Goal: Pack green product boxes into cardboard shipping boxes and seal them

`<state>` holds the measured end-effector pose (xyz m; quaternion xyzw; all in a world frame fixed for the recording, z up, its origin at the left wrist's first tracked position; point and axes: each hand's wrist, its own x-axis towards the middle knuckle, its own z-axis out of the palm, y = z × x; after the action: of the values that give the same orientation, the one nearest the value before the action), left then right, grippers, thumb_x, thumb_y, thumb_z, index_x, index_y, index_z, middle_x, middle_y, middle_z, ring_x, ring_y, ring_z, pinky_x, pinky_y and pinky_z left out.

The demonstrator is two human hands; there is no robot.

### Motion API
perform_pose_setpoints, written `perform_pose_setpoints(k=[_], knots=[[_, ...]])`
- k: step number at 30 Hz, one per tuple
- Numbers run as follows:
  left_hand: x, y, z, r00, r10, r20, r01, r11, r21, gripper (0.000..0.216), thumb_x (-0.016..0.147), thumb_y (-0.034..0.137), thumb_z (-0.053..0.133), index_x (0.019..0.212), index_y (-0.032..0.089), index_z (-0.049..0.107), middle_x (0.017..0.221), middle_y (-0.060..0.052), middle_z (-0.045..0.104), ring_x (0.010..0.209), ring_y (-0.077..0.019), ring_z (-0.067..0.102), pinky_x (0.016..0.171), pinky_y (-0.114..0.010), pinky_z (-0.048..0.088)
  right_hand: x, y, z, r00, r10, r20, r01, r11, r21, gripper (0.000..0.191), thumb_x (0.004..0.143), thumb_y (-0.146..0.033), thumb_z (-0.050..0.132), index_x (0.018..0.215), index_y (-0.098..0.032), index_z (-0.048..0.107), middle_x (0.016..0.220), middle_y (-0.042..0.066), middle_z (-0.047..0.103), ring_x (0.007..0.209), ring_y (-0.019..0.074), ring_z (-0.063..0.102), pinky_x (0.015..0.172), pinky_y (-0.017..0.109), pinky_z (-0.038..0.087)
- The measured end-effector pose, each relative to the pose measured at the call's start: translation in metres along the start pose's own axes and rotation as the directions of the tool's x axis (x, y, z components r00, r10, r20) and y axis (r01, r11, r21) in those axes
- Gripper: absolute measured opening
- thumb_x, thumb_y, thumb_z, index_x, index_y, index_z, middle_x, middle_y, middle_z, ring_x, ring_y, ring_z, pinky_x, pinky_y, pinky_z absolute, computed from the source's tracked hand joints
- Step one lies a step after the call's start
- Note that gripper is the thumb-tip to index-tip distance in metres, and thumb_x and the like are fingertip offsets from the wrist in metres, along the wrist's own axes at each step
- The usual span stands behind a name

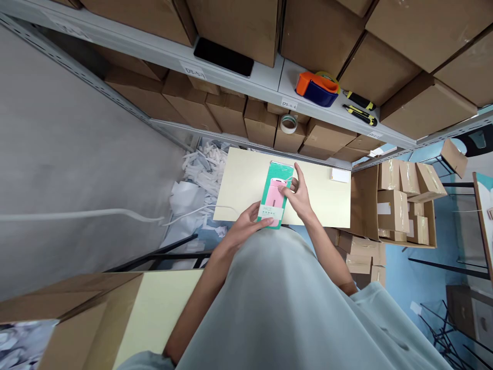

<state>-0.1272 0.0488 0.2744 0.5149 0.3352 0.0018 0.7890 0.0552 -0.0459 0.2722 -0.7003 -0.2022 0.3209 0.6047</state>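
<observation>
A flat green package (267, 194) with a pink, rounded item and a white strip on its front is held over the table, close to my body. My left hand (248, 222) grips its lower left part, with the thumb across the bottom front. At the right side, my right hand (299, 195) has its thumb pressed on the pink part, its index finger stretched up and other fingers curled by the package's edge. A thin pale strap or cord shows near those fingers. Whether the pink item is printed or real, I cannot tell.
A pale table (246, 172) carries a small white box (339, 175). Above it, a shelf (265, 77) holds cartons, a black phone (223, 56), a tape dispenser (318, 90) and cutters (360, 114). A tape roll (283, 128) sits lower. Paper scraps (208, 164) lie left, a box of cartons (433, 226) right.
</observation>
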Motion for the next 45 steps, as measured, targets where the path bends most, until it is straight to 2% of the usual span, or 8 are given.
perform_pose_setpoints(k=[3,11,18,23,29,37,41,45], knots=[[0.001,0.000,-0.002,0.996,-0.062,0.067,0.068,0.992,-0.102,0.061,0.063,0.053,0.096,0.112,0.022,0.077,0.117,-0.012,0.084,0.117,-0.0366,0.077,0.102,-0.047,0.062,0.002,0.007,-0.002,0.998,0.039,0.043,-0.043,0.995,0.091,0.114,0.085,-0.060,0.086,0.178,-0.032,0.027,0.110,0.002,0.073,0.092,0.0211,0.071,0.082,0.034,0.062],[0.004,-0.011,0.017,0.996,-0.010,-0.094,0.004,0.998,-0.063,0.050,0.062,0.049,0.091,0.101,0.022,0.075,0.110,-0.010,0.085,0.113,-0.0358,0.078,0.104,-0.048,0.062,0.003,0.016,0.000,0.997,0.079,0.028,-0.080,0.995,0.059,0.113,0.087,-0.058,0.081,0.180,-0.029,0.025,0.108,0.002,0.074,0.097,0.0226,0.071,0.084,0.035,0.063],[0.005,-0.014,0.024,0.835,0.257,-0.487,0.038,0.855,0.517,0.054,0.068,0.044,0.089,0.114,0.024,0.067,0.123,-0.011,0.076,0.121,-0.0387,0.072,0.106,-0.051,0.058,-0.010,0.003,0.014,0.992,0.006,-0.128,-0.031,0.980,-0.194,0.125,0.084,-0.050,0.087,0.182,-0.034,0.011,0.142,0.010,0.069,0.115,0.0274,0.072,0.096,0.042,0.065],[-0.002,-0.011,0.017,0.923,0.217,-0.318,-0.103,0.935,0.340,0.074,0.071,0.055,0.090,0.133,0.024,0.064,0.141,-0.016,0.071,0.136,-0.0384,0.068,0.108,-0.050,0.059,-0.004,0.017,0.011,0.988,-0.004,-0.153,-0.025,0.981,-0.190,0.122,0.082,-0.038,0.081,0.181,-0.031,0.010,0.125,0.006,0.073,0.109,0.0259,0.073,0.096,0.040,0.062],[-0.002,-0.001,0.002,1.000,-0.026,-0.006,0.025,0.998,-0.060,0.070,0.063,0.054,0.097,0.121,0.022,0.073,0.128,-0.014,0.082,0.131,-0.0397,0.073,0.111,-0.050,0.058,0.001,0.025,0.000,0.991,0.127,-0.039,-0.120,0.984,0.135,0.120,0.080,-0.030,0.078,0.181,-0.027,0.013,0.120,0.005,0.077,0.113,0.0267,0.075,0.099,0.043,0.063],[0.003,-0.013,0.013,0.991,0.013,-0.134,-0.008,0.999,0.034,0.059,0.061,0.047,0.091,0.111,0.024,0.070,0.115,-0.009,0.083,0.120,-0.0357,0.076,0.104,-0.047,0.060,0.000,0.025,-0.001,0.994,0.103,0.032,-0.106,0.989,0.099,0.113,0.083,-0.041,0.083,0.178,-0.028,0.024,0.132,0.009,0.075,0.122,0.0297,0.073,0.103,0.046,0.063],[0.007,-0.020,0.018,0.929,0.083,-0.361,0.009,0.970,0.244,0.056,0.067,0.047,0.085,0.113,0.024,0.066,0.114,-0.009,0.080,0.112,-0.0341,0.076,0.102,-0.048,0.059,-0.008,0.020,0.006,0.997,0.043,-0.067,-0.043,0.999,-0.004,0.116,0.085,-0.059,0.084,0.179,-0.030,0.022,0.154,0.016,0.063,0.129,0.0295,0.069,0.104,0.045,0.063],[0.001,-0.021,0.021,0.833,0.288,-0.473,0.022,0.837,0.547,0.064,0.069,0.041,0.088,0.126,0.026,0.063,0.128,-0.012,0.073,0.124,-0.0382,0.071,0.106,-0.052,0.057,-0.016,0.018,0.015,0.994,0.016,-0.111,-0.026,0.996,-0.090,0.124,0.083,-0.061,0.087,0.181,-0.032,0.016,0.144,0.013,0.068,0.120,0.0286,0.072,0.095,0.042,0.064]])
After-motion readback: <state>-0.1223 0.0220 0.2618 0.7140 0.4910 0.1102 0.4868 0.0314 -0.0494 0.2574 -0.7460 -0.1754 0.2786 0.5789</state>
